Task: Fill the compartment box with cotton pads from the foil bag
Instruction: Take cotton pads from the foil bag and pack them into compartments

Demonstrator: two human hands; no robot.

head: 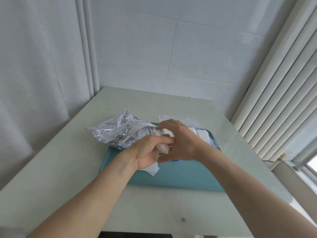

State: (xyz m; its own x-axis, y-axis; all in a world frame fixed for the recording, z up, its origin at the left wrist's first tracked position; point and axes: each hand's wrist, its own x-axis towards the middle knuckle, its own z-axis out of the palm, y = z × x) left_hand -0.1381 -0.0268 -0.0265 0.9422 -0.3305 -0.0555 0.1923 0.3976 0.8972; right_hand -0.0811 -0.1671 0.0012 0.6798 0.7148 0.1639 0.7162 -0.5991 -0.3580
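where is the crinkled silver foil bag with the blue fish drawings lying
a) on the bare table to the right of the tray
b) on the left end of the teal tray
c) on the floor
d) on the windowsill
b: the crinkled silver foil bag with blue fish drawings rests over the far left part of the teal rectangular tray, left of both hands, which hold white cotton pads between them.
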